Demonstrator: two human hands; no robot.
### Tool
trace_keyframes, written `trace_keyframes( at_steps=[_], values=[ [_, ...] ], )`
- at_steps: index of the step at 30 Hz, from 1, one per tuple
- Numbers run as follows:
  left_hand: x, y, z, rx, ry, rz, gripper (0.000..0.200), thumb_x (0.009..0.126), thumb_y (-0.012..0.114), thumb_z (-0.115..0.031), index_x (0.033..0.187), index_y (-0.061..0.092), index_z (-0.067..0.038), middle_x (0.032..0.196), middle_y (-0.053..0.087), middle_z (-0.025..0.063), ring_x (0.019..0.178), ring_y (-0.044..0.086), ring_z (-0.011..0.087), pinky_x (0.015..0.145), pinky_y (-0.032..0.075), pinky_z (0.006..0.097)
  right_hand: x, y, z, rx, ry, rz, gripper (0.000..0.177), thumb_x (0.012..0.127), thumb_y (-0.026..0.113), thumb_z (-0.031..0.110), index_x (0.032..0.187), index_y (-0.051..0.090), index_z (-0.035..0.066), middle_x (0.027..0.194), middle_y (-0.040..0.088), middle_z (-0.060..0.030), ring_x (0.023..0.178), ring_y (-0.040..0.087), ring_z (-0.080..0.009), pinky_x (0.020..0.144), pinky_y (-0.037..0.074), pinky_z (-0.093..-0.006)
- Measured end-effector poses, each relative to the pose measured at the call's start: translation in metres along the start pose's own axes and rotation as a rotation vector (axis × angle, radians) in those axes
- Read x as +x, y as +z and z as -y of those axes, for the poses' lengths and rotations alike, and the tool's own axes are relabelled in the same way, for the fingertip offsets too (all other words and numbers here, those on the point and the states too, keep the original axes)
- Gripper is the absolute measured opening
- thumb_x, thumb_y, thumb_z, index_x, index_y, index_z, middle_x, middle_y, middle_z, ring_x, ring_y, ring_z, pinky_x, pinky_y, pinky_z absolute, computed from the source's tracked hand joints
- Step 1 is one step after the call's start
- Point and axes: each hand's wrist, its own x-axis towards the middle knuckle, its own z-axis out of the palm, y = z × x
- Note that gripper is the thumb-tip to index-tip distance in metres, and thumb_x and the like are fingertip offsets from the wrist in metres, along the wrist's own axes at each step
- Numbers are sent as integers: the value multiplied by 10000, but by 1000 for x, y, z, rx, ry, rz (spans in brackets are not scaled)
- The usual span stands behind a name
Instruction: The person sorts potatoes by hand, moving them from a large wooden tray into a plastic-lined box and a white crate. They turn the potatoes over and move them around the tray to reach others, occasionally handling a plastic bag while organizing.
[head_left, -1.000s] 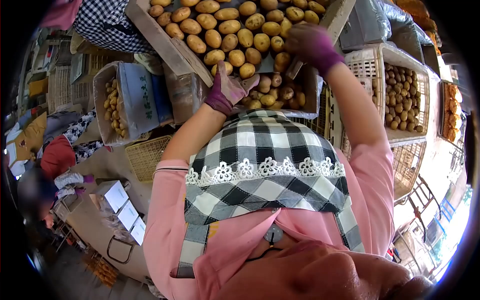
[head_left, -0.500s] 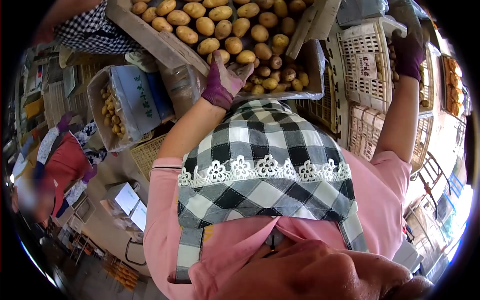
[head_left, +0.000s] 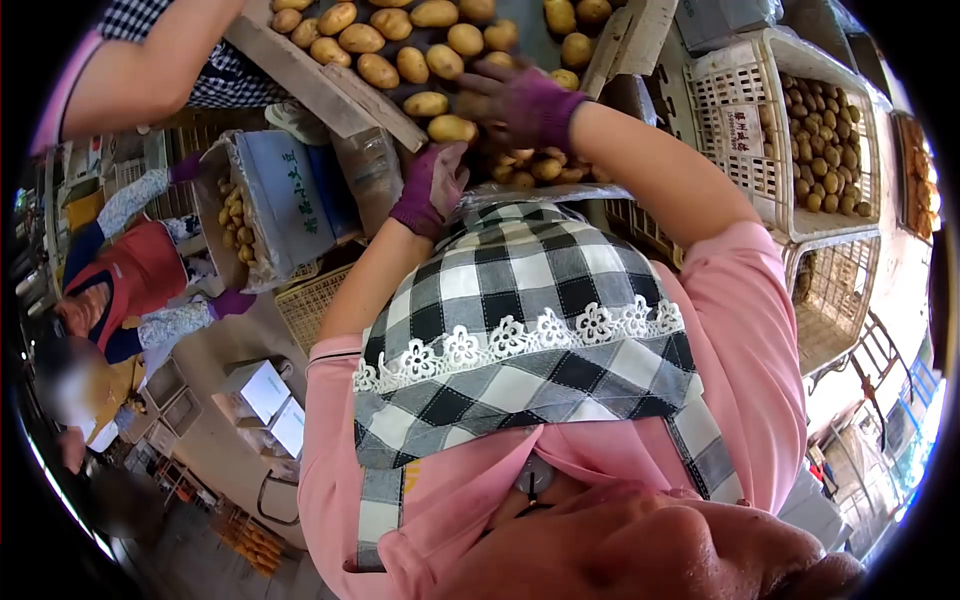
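Observation:
My left hand (head_left: 430,187), in a purple and pale glove, is at the near edge of the sorting tray. Its thumb and fingers are apart, close to a yellow potato (head_left: 452,129), and I see nothing held in them. My right hand (head_left: 520,103), in a darker purple glove and slightly blurred, reaches over the tray with fingers spread among potatoes (head_left: 445,62). Below it sits a plastic-lined box of potatoes (head_left: 548,170), partly hidden by my right hand and forearm. Wooden boards (head_left: 320,85) edge the tray.
At right stands a white plastic crate (head_left: 790,225) of small brownish potatoes, stacked on another crate (head_left: 830,310). A blue carton (head_left: 285,195) with potatoes stands at left. A co-worker's arm (head_left: 150,75) reaches in at upper left; another person in red (head_left: 130,275) is farther left.
My right hand has moved from the right-hand crate to the tray. My left hand has lowered slightly. Fewer potatoes lie on the tray's right part. The person at left has shifted.

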Motion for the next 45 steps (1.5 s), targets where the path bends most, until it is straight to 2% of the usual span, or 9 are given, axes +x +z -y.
trace_keyframes(
  at_steps=[2,4,14,17,22,23,27,37,45],
  values=[
    [-4,5,-1,-37,-5,10,284,912,456,-194,1165,503,-73,1227,507,60,1172,449,198,912,391,358,-25,-36,-12,137,90,396,281,819,554,302,1041,613,139,1026,594,-81,1037,530,-257,786,484,-395],
    [-25,28,-19,12,-43,-34,327,891,504,-183,1194,470,-64,1262,453,79,1211,400,239,952,380,408,-64,-51,-16,484,163,-64,205,824,554,260,927,639,104,828,622,-116,822,599,-296,706,490,-406],
    [18,75,-49,-476,-336,64,682,809,633,-416,1290,310,-56,1269,361,287,1090,479,461,904,482,489,-122,117,-65,444,539,249,355,755,590,266,1054,598,76,953,635,-193,912,599,-365,789,485,-430],
    [11,110,-74,-96,-151,41,790,767,676,-442,1309,285,-21,1287,352,286,1105,473,466,901,489,465,-80,174,-51,1055,801,169,401,748,625,186,1135,586,86,1111,610,-157,1042,574,-297,866,466,-362],
    [12,101,-86,-116,-196,162,838,794,666,-409,1378,175,-62,1363,319,201,1215,386,380,916,460,499,-46,113,-6,137,72,602,428,791,570,346,1093,589,44,1052,628,-162,928,612,-301,835,476,-374],
    [13,100,-90,-131,-235,161,844,793,665,-412,1384,166,-73,1374,311,191,1243,360,361,926,452,503,-42,113,6,355,384,599,389,796,603,328,1067,598,50,997,636,-164,892,620,-288,801,487,-389],
    [40,85,-74,-179,-206,188,801,812,582,-492,1405,155,-166,1434,148,178,1254,252,510,919,430,565,-75,11,57,2020,810,22,464,807,678,149,1229,504,65,1015,594,-80,931,603,-190,855,506,-314],
    [30,120,-78,-318,-451,-72,802,793,593,-513,1398,190,-174,1422,189,191,1249,285,462,834,490,546,-105,-41,72,1712,482,-387,641,745,660,-7,1326,411,100,1295,418,-45,1148,452,-135,979,404,-293],
    [48,115,-66,-305,-505,-87,873,794,611,-485,1421,72,-204,1417,45,248,1199,290,552,772,515,563,-130,-53,84,1698,1024,-641,184,892,534,182,1040,584,85,871,574,-53,671,550,-98,513,472,-195]
  ],
)
